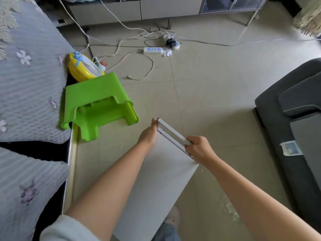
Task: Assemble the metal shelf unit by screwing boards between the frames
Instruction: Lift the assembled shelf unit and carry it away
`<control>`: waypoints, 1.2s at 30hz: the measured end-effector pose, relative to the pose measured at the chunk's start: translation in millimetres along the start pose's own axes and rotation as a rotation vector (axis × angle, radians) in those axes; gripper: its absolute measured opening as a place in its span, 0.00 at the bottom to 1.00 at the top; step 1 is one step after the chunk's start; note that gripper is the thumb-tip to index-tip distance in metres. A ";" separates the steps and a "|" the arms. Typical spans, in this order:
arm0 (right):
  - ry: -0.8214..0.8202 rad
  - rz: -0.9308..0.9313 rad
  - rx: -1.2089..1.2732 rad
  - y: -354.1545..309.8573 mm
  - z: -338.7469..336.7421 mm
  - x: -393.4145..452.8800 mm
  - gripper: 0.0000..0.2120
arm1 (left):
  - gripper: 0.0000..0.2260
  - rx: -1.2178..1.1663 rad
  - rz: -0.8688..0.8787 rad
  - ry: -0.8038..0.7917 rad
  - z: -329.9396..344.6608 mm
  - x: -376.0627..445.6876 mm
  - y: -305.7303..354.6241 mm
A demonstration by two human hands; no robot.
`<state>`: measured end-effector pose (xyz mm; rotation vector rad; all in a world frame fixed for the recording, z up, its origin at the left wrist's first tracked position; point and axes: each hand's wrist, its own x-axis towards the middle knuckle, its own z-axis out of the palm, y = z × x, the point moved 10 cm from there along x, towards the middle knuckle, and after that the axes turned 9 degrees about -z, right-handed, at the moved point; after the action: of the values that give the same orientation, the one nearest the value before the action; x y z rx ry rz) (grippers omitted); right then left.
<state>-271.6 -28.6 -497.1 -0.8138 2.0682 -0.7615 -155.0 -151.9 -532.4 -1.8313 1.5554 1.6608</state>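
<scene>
I'm seeing a white board (156, 180) sloping away from me above the tiled floor, its flat face turned up. A white metal rail (171, 134) with small holes is lying along its far edge.

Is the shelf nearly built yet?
Not nearly. Done: nothing shows as joined; no frames or screws are in view. In hand: one white board, its far edge showing small holes, with the left hand against one corner and the right hand gripping the edge. Left: fixing the boards between the frames, so it looks like an early step.
</scene>
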 end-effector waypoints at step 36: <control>0.133 0.055 -0.740 -66.3 37.7 2.2 0.19 | 0.20 1.287 -0.205 0.186 -125.6 -65.6 -155.5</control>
<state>-222.7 -80.2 -469.2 -1.1061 2.5090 0.0131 53.8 -144.6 -507.9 -1.2909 1.7341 0.1628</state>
